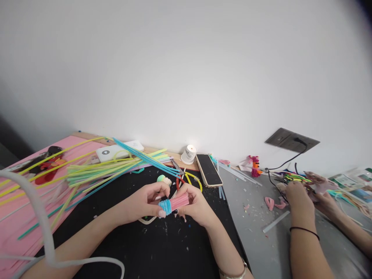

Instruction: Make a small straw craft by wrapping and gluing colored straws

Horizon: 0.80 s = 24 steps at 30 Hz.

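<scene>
Between my hands is a short bundle of pink pipe cleaners [179, 200] with a blue pipe cleaner [165, 207] wound round its left end. My left hand [152, 199] pinches the blue wrapped end between thumb and fingers. Wrapped round the pink part from the right is my right hand [193, 203], its thumb and fingertips pressed on the bundle. Just behind them lie scissors [188, 177] with red and yellow handles, partly covered by my right hand. A small green and cream fuzzy piece [163, 179] sits beyond my left fingers.
Long pipe cleaners [95, 172] are heaped at left over pink sheets [17, 240]. A white power bank [119, 150], a paper cup [188, 154] and a phone [208, 170] stand along the wall. At right, another person's hands [302, 201] work among coloured scraps. A white cable [43, 221] crosses the near left.
</scene>
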Motion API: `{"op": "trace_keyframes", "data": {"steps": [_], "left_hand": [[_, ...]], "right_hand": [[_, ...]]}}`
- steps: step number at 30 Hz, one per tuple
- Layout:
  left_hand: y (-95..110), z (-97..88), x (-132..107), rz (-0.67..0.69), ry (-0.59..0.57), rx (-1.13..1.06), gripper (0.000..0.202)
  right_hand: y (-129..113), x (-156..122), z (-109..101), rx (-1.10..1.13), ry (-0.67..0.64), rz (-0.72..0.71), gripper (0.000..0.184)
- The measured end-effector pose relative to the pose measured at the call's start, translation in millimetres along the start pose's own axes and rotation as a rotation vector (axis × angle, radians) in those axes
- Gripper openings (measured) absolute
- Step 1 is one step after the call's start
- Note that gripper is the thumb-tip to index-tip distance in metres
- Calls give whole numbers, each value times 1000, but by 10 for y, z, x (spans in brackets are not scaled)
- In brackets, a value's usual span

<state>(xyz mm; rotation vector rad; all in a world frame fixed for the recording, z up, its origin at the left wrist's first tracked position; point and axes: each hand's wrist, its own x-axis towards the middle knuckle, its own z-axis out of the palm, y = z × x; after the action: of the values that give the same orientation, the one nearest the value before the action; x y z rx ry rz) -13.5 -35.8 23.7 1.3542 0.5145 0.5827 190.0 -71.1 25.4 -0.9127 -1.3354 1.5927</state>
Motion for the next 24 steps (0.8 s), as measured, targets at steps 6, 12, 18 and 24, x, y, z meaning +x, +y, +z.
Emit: {"op": "trace_keyframes", "data": {"steps": [6, 12, 18, 24], "left_hand": [[17, 11, 8, 6, 1, -10, 39], [2, 0, 7, 14, -14, -31, 39], [-14, -8, 9, 16, -4, 21, 37], [21, 16, 16, 4, -7, 19, 37]], "right_hand": [[13, 0, -8, 11, 8, 8, 31], [7, 8, 3, 11, 1, -19, 30], [22, 12, -1, 7, 6, -10, 31], [27, 8, 0, 10, 19, 6, 31]]}}
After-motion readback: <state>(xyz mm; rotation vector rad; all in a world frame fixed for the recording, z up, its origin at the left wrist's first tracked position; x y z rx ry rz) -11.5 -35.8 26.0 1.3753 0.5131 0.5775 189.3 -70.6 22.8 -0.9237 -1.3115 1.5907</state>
